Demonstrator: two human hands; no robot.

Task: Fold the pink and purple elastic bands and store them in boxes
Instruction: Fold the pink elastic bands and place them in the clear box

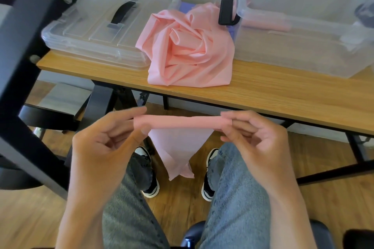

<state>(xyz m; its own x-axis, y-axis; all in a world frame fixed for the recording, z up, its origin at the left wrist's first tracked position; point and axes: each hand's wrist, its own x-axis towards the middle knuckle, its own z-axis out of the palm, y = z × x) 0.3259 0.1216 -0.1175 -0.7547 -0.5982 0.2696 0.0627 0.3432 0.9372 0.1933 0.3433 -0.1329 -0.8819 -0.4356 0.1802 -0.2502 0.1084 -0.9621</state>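
Pink elastic band (pixel 182 123) held in the air in front of the table edge, above the knees, top edge stretched level between both hands; the rest hangs down to a point between the legs. Left hand (pixel 105 143): thumb and forefinger pinch the band's left end, other fingers loosely curled. Right hand (pixel 257 139): fingers curled, pinching the right end.

Pile of pink bands (pixel 188 46) lies crumpled on the wooden table (pixel 263 95), between two clear boxes. Left box (pixel 101 28) lidded, black handle on top. Right box (pixel 299 32) with black latch, pink material visible inside. Purple fabric (pixel 185 7) shows just behind the pile.
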